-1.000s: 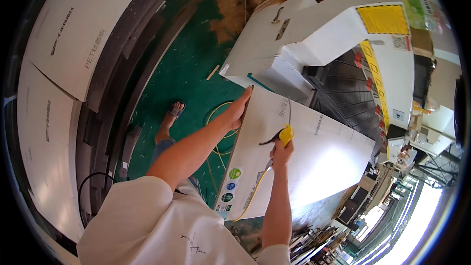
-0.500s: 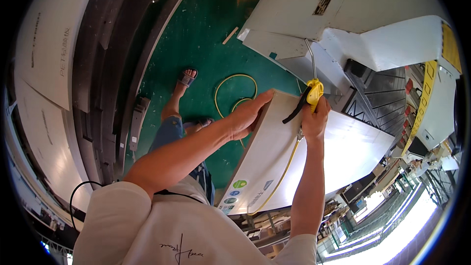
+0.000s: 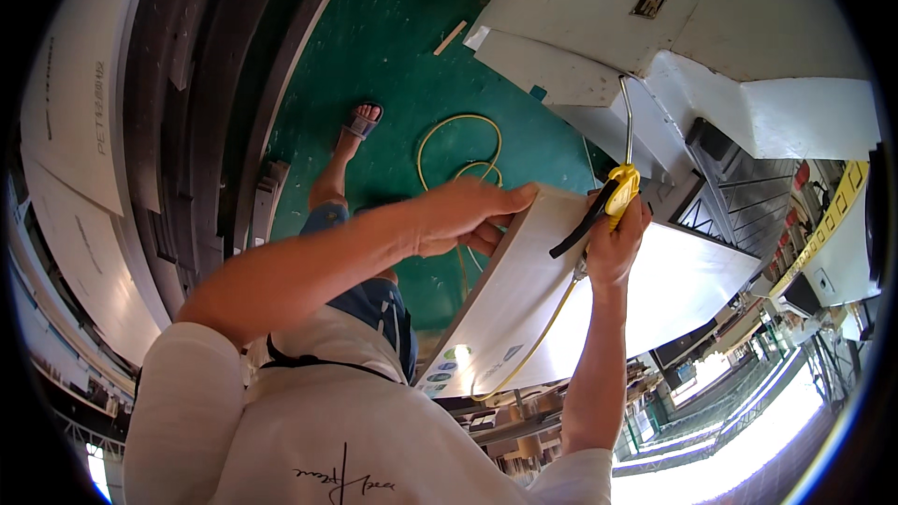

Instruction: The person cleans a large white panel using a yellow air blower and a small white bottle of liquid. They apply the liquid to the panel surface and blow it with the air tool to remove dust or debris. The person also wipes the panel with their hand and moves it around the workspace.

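My left hand (image 3: 468,217) grips the near-left edge of a large pale panel (image 3: 678,295), its thumb on the top face and its fingers curled below the edge. In my right hand (image 3: 617,248) is a yellow air blow gun (image 3: 622,192), held over the panel. Its black lever slants down to the left, and its thin bent metal nozzle points away from me toward a grey machine (image 3: 575,79). A yellow air hose (image 3: 543,337) runs from the gun's handle down across the panel's face. Round stickers (image 3: 440,377) show at the panel's near corner.
More yellow hose (image 3: 421,154) lies coiled on the green floor (image 3: 393,56), near my sandalled foot (image 3: 365,119). Dark stacked boards (image 3: 210,112) and pale sheets (image 3: 79,122) stand along the left. A small wood strip (image 3: 450,37) lies by the machine. A dark slatted bed (image 3: 739,187) borders the panel's far right.
My right hand and the blow gun have shifted slightly right and toward me. My left forearm lies flatter, with the elbow farther left. The whole view has shifted a little too.
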`<state>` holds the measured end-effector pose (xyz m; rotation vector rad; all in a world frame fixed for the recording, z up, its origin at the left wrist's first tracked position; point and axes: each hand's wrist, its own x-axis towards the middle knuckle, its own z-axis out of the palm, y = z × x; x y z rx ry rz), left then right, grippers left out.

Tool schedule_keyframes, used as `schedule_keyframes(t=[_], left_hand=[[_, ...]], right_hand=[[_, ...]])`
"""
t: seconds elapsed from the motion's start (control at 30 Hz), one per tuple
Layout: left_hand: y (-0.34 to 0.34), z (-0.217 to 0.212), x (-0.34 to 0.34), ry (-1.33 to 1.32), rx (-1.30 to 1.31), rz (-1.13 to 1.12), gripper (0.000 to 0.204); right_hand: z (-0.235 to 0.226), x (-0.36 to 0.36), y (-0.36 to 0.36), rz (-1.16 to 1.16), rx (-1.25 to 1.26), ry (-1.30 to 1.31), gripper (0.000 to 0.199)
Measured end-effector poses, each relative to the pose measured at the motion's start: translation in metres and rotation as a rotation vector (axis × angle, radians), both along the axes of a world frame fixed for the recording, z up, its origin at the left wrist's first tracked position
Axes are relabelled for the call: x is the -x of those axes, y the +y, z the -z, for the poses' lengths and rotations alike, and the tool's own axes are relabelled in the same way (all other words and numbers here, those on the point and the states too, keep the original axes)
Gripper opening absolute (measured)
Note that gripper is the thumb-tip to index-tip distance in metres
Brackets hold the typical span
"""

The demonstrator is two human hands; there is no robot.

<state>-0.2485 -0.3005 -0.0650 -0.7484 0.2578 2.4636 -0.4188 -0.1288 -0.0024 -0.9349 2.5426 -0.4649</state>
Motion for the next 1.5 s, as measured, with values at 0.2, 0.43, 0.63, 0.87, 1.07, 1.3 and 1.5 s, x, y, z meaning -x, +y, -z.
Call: schedule_keyframes(t=[0.2,0.43,0.63,0.87,1.07,1.3,1.5], left_hand=[[-0.01,0.001,0.005,-0.01,-0.039,0.008,0.057],[-0.009,0.004,0.006,0.065,0.139,0.076,0.054],[-0.025,0.005,0.012,0.203,0.377,0.183,0.057],[-0.015,0.0,0.008,0.144,0.392,0.131,0.056],[0.014,0.005,-0.003,0.052,0.213,-0.038,0.051],[0.036,0.005,-0.014,0.011,0.187,-0.131,0.042],[0.036,0.0,-0.015,-0.051,0.266,-0.132,0.036]], right_hand=[[0.001,-0.001,-0.005,0.014,0.028,-0.016,0.02],[0.0,0.002,0.003,0.02,-0.031,-0.075,0.024],[-0.001,0.002,0.005,0.038,-0.063,-0.059,0.024],[0.008,-0.004,-0.002,0.035,0.002,0.006,0.014],[-0.006,-0.015,-0.027,0.138,-0.003,-0.35,0.014],[-0.005,-0.015,-0.035,0.191,-0.048,-0.46,0.021],[-0.016,-0.035,-0.079,0.225,-0.295,-0.398,0.035]])
